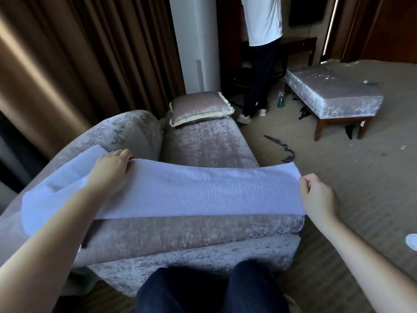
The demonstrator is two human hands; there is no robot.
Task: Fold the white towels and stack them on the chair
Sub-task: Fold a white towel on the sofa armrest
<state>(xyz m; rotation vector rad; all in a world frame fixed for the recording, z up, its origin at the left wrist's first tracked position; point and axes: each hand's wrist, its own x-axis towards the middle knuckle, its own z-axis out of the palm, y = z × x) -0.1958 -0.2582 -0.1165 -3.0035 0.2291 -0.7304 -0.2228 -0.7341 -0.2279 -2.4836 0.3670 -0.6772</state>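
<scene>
A white towel (191, 190) is stretched flat across the front of the velvet chair (203, 145), just above its seat cushion. My left hand (112, 168) grips the towel's far left end near the chair's armrest. My right hand (316, 195) pinches the towel's right end beyond the cushion's right edge. Under my left forearm lies more white towel (56, 186), draped over the armrest side; whether it is a separate towel I cannot tell.
A cushion (198, 108) lies at the chair's far end. A padded footstool (334, 93) stands to the right on the carpet. A person (261, 53) stands behind the chair. Brown curtains (67, 64) hang at left. Something white (411, 241) lies on the floor at the right edge.
</scene>
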